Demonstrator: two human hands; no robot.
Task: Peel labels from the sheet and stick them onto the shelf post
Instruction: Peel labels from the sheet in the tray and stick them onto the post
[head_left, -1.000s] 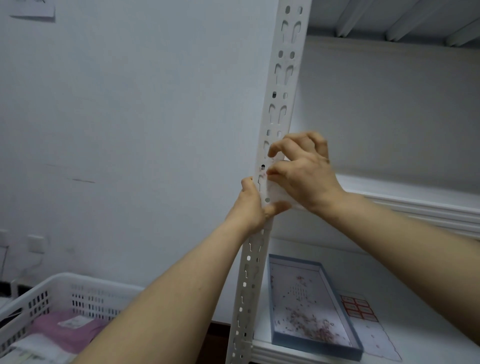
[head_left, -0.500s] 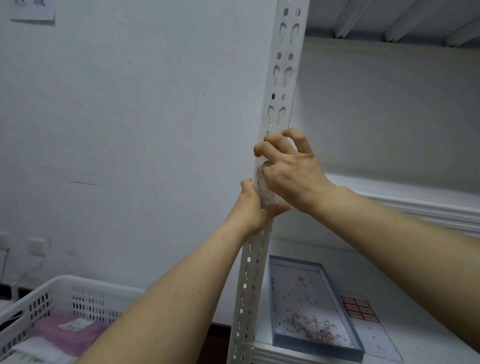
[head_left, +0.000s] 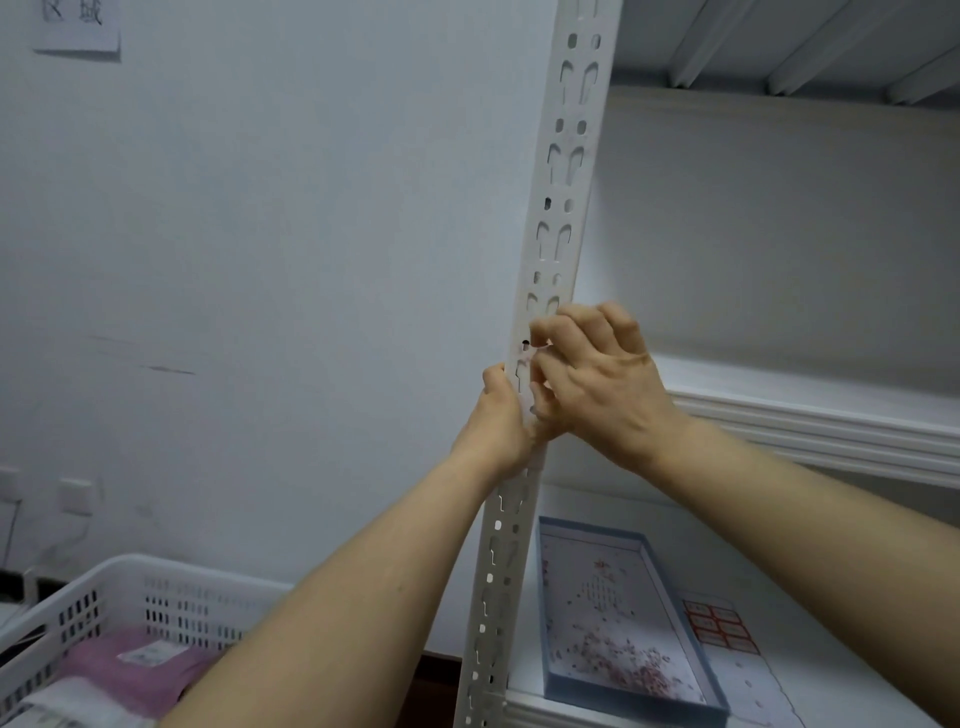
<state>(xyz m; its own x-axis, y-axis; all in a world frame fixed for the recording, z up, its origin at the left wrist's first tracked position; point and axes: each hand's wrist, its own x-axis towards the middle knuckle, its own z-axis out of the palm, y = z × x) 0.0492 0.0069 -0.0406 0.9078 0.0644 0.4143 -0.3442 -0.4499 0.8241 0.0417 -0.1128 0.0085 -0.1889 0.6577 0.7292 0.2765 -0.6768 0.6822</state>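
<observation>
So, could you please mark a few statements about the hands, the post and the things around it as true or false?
1. The left hand grips the shelf post. True.
2. The right hand hangs idle, away from the post. False: it pinches a small label at the post.
3. The blue-rimmed tray sits in the white basket. False: it lies on the shelf, right of the post.
4. The label sheet lies beside the tray. True.
</observation>
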